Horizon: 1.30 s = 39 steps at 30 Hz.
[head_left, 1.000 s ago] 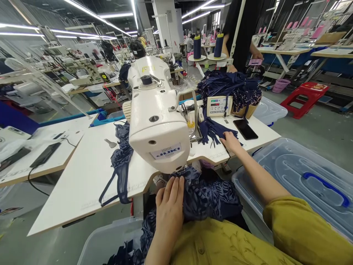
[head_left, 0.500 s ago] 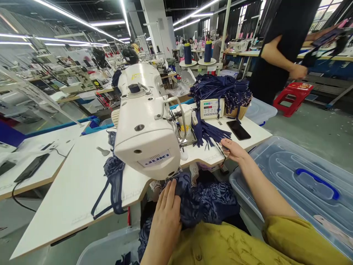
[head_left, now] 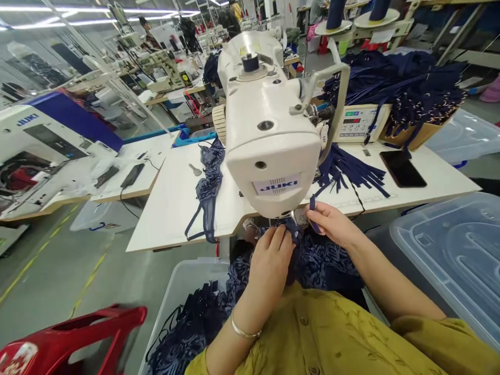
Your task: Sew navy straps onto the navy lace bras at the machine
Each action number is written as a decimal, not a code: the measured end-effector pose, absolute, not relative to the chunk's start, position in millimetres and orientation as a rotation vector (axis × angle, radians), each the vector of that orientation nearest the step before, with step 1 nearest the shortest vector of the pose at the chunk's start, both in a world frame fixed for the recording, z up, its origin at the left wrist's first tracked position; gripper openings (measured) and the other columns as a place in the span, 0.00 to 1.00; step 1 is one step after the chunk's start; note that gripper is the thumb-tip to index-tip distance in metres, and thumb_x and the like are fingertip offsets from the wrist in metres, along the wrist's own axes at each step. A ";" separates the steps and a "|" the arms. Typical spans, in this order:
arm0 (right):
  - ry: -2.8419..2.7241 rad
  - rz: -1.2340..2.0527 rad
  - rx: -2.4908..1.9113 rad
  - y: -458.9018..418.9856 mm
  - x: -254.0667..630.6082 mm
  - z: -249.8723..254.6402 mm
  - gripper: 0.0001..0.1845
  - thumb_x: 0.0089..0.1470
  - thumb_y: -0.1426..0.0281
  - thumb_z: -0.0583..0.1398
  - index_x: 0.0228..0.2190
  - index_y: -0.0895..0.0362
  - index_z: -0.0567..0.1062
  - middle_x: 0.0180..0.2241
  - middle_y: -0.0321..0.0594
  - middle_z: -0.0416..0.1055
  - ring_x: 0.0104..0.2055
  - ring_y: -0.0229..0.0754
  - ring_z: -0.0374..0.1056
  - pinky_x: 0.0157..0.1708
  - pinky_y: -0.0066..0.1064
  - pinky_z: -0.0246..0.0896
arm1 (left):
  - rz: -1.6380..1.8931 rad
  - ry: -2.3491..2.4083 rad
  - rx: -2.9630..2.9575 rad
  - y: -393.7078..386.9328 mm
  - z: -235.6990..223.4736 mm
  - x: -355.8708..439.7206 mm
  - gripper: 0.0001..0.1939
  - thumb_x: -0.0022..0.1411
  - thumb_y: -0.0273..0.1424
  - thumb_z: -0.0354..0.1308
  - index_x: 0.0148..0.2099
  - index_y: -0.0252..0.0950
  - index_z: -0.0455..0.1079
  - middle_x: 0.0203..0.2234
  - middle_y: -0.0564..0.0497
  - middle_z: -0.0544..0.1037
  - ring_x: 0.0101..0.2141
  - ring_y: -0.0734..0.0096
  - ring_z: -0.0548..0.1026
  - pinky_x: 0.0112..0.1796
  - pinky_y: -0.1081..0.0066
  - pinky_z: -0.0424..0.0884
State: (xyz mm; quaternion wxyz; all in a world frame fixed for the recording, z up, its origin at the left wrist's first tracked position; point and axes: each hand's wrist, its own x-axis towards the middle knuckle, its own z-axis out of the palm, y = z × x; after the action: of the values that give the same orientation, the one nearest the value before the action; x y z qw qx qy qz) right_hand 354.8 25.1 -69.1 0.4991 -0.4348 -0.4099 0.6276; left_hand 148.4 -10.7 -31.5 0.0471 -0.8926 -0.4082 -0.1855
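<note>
My left hand [head_left: 272, 260] lies with its fingers bent and close together on navy patterned lace fabric [head_left: 330, 260], apparently a bra, at the needle end of a white sewing machine [head_left: 273, 151]. Its fingertips hide part of the cloth. Just right of the needle, my right hand [head_left: 332, 223] pinches a short navy strap [head_left: 313, 203] between thumb and fingers, with one end sticking up. More lace fabric spreads over my lap. A bundle of loose navy straps [head_left: 351, 172] fans out on the table behind my right hand.
Left of the machine lies a navy bra [head_left: 209, 187] on the white tabletop [head_left: 164, 208]. A phone [head_left: 403, 169] rests at the right, near a control box [head_left: 361, 124] and heaped straps [head_left: 398, 78]. Plastic bins [head_left: 449, 250] flank me; a red stool [head_left: 117, 323] stands lower left.
My right hand has come from the strap bundle to beside the needle, bringing a strap. My left hand stays on the fabric, its fingers more bent. The view has tilted down and turned left.
</note>
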 end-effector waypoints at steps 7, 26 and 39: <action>-1.176 1.172 -1.137 28.9 336.8 -61.3 0.13 0.54 0.58 0.62 0.35 0.53 0.68 0.24 0.30 0.62 0.25 0.35 0.61 0.25 0.27 0.59 | -0.802 -1.206 -2.814 -10.1 -31.8 138.0 0.10 0.68 0.24 0.49 0.49 0.33 0.66 0.46 0.45 0.77 0.46 0.68 0.76 0.46 0.71 0.75; -1.206 1.038 -1.248 20.8 310.4 -71.0 0.10 0.57 0.60 0.58 0.33 0.52 0.64 0.25 0.30 0.58 0.27 0.37 0.56 0.28 0.29 0.53 | -0.579 -0.808 -2.833 -6.4 -34.1 128.3 0.18 0.69 0.22 0.46 0.59 0.28 0.64 0.53 0.43 0.74 0.57 0.62 0.67 0.60 0.57 0.62; -1.281 1.036 -1.314 20.0 313.8 -60.0 0.12 0.58 0.59 0.57 0.29 0.52 0.62 0.23 0.30 0.54 0.24 0.36 0.52 0.24 0.29 0.49 | -0.585 -0.846 -2.766 -9.3 -44.1 129.1 0.21 0.68 0.21 0.42 0.61 0.29 0.63 0.54 0.42 0.73 0.58 0.61 0.67 0.59 0.58 0.66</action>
State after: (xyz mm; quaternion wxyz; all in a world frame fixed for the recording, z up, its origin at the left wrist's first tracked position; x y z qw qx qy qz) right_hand 313.8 20.0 -60.0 0.4945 -0.5420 -0.5284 0.4272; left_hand 129.1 -9.3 -44.1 0.0949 -0.9330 -0.2855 -0.1974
